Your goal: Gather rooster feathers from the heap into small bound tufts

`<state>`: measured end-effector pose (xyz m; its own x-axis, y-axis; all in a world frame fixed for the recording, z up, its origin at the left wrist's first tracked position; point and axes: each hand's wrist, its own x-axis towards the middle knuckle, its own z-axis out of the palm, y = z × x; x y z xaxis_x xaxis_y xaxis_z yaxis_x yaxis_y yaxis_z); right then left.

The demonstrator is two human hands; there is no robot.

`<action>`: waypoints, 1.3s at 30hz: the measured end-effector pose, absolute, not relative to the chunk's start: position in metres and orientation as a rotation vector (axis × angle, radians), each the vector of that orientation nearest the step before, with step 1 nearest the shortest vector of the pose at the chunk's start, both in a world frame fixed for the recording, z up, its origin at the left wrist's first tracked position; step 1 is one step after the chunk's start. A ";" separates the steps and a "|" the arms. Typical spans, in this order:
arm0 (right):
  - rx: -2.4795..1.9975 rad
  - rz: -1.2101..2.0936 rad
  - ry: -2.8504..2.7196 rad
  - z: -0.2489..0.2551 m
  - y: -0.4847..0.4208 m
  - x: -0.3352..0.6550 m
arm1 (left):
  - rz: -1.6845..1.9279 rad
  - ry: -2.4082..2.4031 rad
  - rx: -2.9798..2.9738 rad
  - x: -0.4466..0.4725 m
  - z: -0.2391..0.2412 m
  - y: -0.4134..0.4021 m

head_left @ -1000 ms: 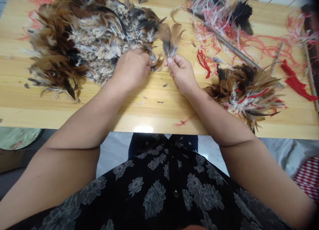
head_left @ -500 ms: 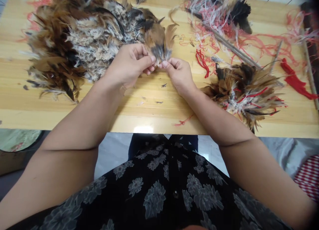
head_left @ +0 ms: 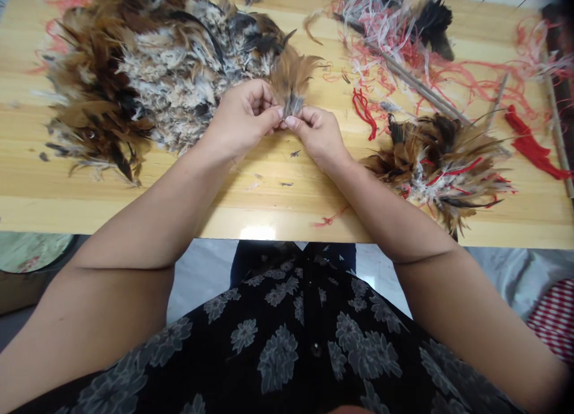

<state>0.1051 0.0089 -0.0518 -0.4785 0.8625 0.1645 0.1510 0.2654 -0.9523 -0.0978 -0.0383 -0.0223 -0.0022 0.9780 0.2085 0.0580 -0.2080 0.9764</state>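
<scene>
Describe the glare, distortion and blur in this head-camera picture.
Head view: a bright glare patch sits on the wooden table at its near edge; the table edges bow from wide-angle distortion; corners darken at top right; the left hand, right hand and brown feathers pinched between them look sharp.

Light wood table (head_left: 278,211) w/ glossy edge – pale grey floor (head_left: 201,276) below.

The person wore a black top (head_left: 296,342) with grey flower prints. Both arms were bare. A small dark button sat at the front.
</scene>
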 end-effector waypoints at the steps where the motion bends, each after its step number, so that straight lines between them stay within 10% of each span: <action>1: -0.922 1.252 -1.813 -0.052 0.009 0.105 | 1.322 1.146 1.401 -0.098 -0.021 -0.039; 39: -0.746 1.483 -1.755 -0.033 0.002 0.112 | 1.228 1.037 1.363 -0.109 -0.016 -0.036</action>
